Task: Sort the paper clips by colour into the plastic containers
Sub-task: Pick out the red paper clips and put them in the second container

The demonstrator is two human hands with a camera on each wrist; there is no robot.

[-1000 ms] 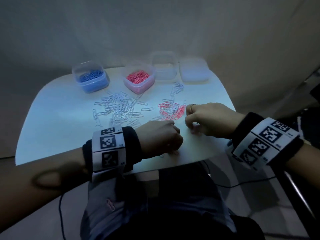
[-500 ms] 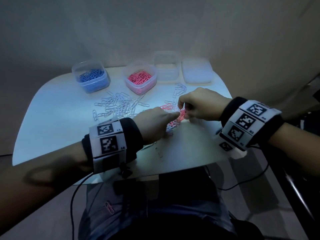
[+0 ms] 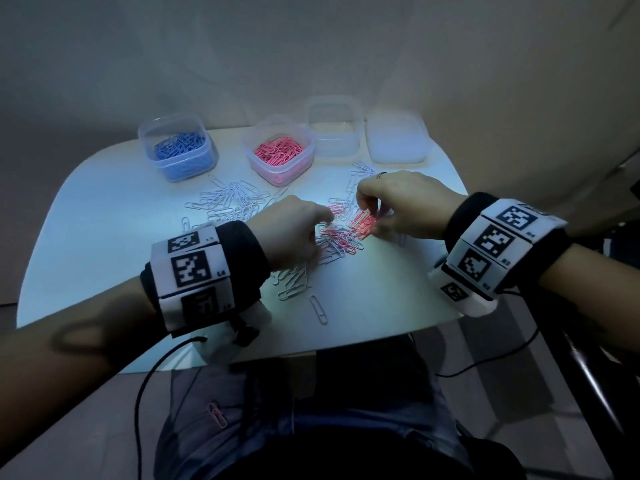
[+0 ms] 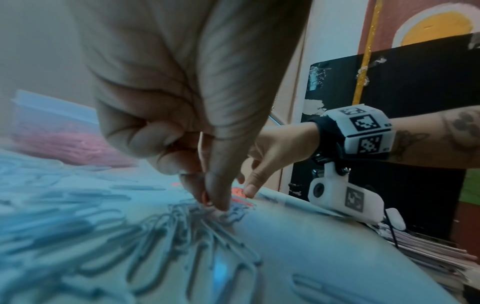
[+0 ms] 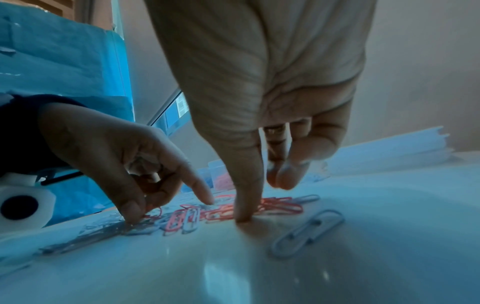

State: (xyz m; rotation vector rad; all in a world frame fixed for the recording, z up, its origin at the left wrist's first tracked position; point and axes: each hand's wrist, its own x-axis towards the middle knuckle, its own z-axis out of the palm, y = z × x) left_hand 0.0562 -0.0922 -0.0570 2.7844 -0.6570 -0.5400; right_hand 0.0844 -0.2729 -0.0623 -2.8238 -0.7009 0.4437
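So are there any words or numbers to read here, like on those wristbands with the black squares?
None can be read for sure.
Left wristband: tiny print beside each square code, too small to read.
Right wristband: the same, too small.
Pink-clip container: no label shows.

Table (image 3: 104,216) smooth, glossy; containers (image 3: 178,152) translucent plastic; paper clips (image 3: 343,237) coated, glossy.

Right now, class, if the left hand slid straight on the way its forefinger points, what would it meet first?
Most likely the loose pink paper clips on the table just ahead of the left hand; beyond them sits the right hand. Depth is hard to judge.
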